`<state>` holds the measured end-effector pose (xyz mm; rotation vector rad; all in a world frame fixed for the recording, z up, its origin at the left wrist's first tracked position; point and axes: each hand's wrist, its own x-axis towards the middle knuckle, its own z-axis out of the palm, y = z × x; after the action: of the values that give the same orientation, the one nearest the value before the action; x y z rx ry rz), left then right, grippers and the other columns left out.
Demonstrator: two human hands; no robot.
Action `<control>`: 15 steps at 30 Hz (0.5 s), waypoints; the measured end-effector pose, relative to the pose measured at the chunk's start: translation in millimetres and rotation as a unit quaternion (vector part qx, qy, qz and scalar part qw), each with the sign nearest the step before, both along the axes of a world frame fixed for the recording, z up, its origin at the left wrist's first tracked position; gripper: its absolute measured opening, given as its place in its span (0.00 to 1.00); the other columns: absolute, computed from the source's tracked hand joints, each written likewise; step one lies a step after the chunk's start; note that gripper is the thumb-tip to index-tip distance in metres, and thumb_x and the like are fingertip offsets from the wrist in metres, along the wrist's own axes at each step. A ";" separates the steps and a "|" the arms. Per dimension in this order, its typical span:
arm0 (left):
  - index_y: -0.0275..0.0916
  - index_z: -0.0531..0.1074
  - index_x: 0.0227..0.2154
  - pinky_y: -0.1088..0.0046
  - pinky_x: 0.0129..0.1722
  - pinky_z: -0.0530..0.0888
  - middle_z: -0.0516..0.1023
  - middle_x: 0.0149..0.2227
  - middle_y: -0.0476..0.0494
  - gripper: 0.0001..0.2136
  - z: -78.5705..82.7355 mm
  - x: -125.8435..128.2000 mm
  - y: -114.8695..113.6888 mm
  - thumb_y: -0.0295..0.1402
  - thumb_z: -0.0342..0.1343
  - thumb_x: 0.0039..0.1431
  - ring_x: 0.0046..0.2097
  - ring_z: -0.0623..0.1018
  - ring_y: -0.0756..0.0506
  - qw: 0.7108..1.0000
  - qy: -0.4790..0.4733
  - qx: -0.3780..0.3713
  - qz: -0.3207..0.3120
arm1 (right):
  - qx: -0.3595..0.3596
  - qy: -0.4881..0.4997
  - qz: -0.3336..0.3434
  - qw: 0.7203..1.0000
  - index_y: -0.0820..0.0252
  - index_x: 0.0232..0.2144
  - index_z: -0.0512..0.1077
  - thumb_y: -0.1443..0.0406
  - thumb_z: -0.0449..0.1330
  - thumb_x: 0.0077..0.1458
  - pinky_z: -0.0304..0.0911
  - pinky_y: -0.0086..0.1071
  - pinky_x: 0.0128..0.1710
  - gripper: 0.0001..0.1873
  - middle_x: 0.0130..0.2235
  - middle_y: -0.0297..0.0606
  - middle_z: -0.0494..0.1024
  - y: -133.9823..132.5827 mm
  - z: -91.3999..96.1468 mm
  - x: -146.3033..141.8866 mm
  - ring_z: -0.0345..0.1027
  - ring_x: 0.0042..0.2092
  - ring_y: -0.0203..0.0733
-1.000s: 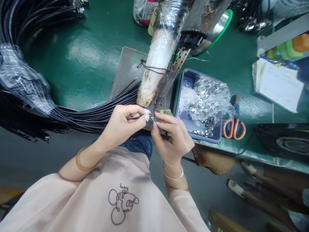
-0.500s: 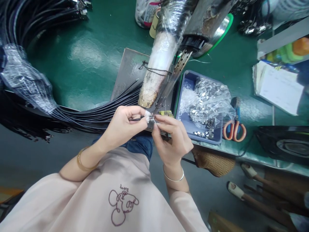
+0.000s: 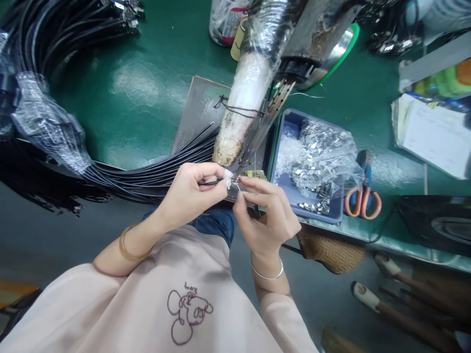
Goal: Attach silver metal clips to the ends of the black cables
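Note:
My left hand (image 3: 189, 191) is closed, pinching the end of a thin black cord (image 3: 211, 183) between taped fingertips. My right hand (image 3: 267, 213) is closed too, pinching a small metal clip (image 3: 236, 182) at that cord end. Both hands meet just below the tip of a plastic-wrapped machine head (image 3: 243, 113). A thick bundle of black cords (image 3: 147, 171) runs from the left toward my hands.
A blue tray (image 3: 285, 122) holding a plastic bag of metal clips (image 3: 320, 157) sits right of my hands. Orange-handled scissors (image 3: 362, 196) lie beside it. A dark metal plate (image 3: 196, 110) lies on the green table. More cord coils (image 3: 55, 34) at far left.
Both hands stay pinched together at the cord end; the view has shifted slightly, and my right fingers have closed in a little on the clip.

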<state>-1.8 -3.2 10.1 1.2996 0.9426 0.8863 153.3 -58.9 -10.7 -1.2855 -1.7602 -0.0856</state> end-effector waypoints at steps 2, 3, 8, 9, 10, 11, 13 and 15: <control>0.31 0.78 0.26 0.81 0.17 0.49 0.61 0.20 0.56 0.06 0.0 -0.1 -0.1 0.27 0.57 0.53 0.21 0.52 0.57 1.000 -0.002 -0.006 -0.005 | -0.005 -0.006 0.002 1.000 0.54 0.34 0.70 0.75 0.65 0.57 0.79 0.33 0.42 0.11 0.42 0.39 0.85 -0.4 -0.4 0.8 0.82 0.41 0.40; 0.31 0.78 0.26 0.81 0.17 0.49 0.60 0.19 0.56 0.06 -0.1 -0.1 -0.1 0.27 0.57 0.53 0.21 0.52 0.57 1.000 -0.002 -0.007 -0.008 | -0.007 -0.009 0.002 1.000 0.54 0.34 0.70 0.75 0.65 0.58 0.78 0.33 0.42 0.11 0.42 0.39 0.85 -0.6 -0.9 1.3 0.82 0.41 0.40; 0.31 0.77 0.25 0.81 0.18 0.49 0.56 0.19 0.57 0.06 -1.8 0.3 -0.5 0.27 0.57 0.53 0.22 0.52 0.57 1.000 0.005 0.001 -0.011 | -0.014 -0.003 0.007 1.000 0.54 0.36 0.71 0.74 0.65 0.58 0.78 0.33 0.43 0.10 0.41 0.37 0.85 -0.1 -3.4 2.8 0.82 0.42 0.40; 0.31 0.77 0.25 0.80 0.18 0.49 0.56 0.19 0.57 0.06 -2.4 0.2 -0.7 0.27 0.57 0.54 0.22 0.51 0.57 1.000 0.008 0.006 -0.010 | -0.014 -0.001 0.008 1.000 0.54 0.36 0.72 0.75 0.65 0.58 0.78 0.33 0.44 0.11 0.41 0.38 0.85 0.4 -3.5 2.9 0.82 0.42 0.40; 0.31 0.77 0.26 0.80 0.18 0.49 0.55 0.19 0.58 0.06 -2.9 -0.1 -1.0 0.26 0.57 0.54 0.22 0.51 0.57 1.000 0.010 0.011 -0.007 | -0.013 0.000 0.008 1.000 0.54 0.37 0.72 0.75 0.65 0.58 0.77 0.33 0.44 0.11 0.41 0.38 0.85 0.8 -3.5 2.9 0.82 0.42 0.39; 0.31 0.78 0.26 0.80 0.18 0.49 0.55 0.19 0.58 0.06 -3.3 -0.4 -1.3 0.26 0.57 0.55 0.22 0.51 0.57 1.000 0.012 0.017 -0.006 | -0.012 0.000 0.008 1.000 0.54 0.37 0.73 0.75 0.65 0.58 0.77 0.33 0.45 0.11 0.41 0.37 0.85 1.3 -3.3 2.8 0.82 0.42 0.39; 0.32 0.78 0.27 0.80 0.18 0.49 0.54 0.19 0.58 0.06 -3.7 -1.1 -2.1 0.26 0.57 0.56 0.22 0.51 0.57 0.999 0.014 0.030 -0.001 | -0.008 -0.002 0.005 1.000 0.54 0.38 0.73 0.75 0.66 0.58 0.77 0.33 0.45 0.11 0.41 0.37 0.85 1.9 -2.6 2.4 0.81 0.42 0.39; 0.32 0.78 0.27 0.79 0.18 0.49 0.53 0.19 0.58 0.06 -3.3 -1.5 -2.9 0.26 0.57 0.56 0.22 0.51 0.57 0.999 0.008 0.041 0.000 | -0.002 -0.004 0.000 1.000 0.54 0.38 0.74 0.75 0.66 0.58 0.77 0.32 0.45 0.11 0.41 0.36 0.85 2.0 -1.7 1.8 0.81 0.42 0.39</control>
<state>-3.2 -6.1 6.8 1.3779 0.9265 0.9232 155.0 -57.0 -12.4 -1.2891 -1.7684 -0.0884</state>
